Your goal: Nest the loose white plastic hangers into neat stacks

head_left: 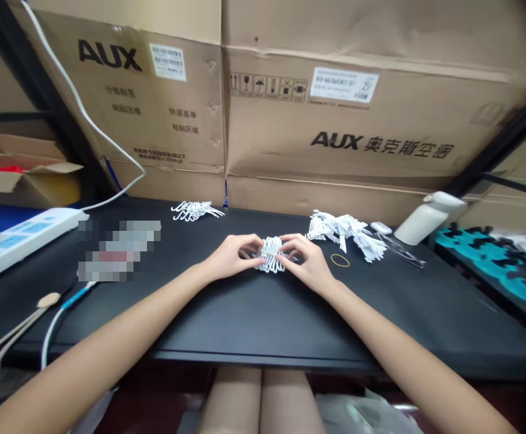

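Note:
Between my hands, near the middle of the black table, is a bundle of white hooks (272, 254), their curved ends facing me. My left hand (238, 256) is closed on the bundle's left side, thumb in front and fingers behind. From the right, my right hand (305, 259) grips it the same way. A small group of loose white hooks (196, 210) lies at the back left. Behind my right hand is a larger pile of white hooks (341, 232). A yellow rubber band (340, 260) rests on the table to the right of my right hand.
Large cardboard boxes (272, 144) stand along the back. On the left are a white power strip (23, 238), a blurred-out object (120, 250) and cables (55, 319). A white bottle (425, 220) leans at the right, beside teal and black parts (493, 262).

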A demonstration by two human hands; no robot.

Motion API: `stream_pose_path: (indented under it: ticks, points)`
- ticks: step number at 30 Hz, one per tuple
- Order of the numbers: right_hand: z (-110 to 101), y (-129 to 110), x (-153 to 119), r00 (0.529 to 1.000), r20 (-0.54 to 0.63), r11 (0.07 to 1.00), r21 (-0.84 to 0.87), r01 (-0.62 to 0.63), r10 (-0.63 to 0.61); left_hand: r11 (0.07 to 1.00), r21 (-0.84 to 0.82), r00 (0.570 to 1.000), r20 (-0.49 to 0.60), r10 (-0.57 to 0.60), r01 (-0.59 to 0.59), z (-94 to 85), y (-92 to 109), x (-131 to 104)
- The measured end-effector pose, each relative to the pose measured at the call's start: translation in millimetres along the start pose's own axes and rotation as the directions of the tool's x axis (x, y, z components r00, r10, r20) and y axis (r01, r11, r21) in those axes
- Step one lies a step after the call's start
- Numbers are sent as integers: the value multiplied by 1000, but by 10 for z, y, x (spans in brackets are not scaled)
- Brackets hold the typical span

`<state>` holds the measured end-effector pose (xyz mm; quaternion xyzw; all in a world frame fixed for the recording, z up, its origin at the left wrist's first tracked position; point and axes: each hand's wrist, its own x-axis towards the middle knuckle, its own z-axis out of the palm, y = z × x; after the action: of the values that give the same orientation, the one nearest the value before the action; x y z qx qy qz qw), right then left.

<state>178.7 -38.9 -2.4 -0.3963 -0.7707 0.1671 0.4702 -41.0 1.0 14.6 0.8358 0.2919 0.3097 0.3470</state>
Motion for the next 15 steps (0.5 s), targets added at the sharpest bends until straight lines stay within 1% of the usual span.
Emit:
stream_pose_path:
  ticks: [3,7,11,15]
  points:
    - [-46,-49,-16,999,32,999,-53,0,2,995,73,998,32,60,-62,-36,45,-16]
    - [-75,-93,-22,997,77,996,-82,-22,28,979,151,990,58,131,-138,-83,30,-18]
    - [-84,-150,-31,990,133,997,-68,-36,44,963,193,982,26,189,-190,-57,-8,-24]
    - [-133,-215,-35,976,180,992,-44,-115,121,954,212,975,-28,221,-211,24,-27,-46]
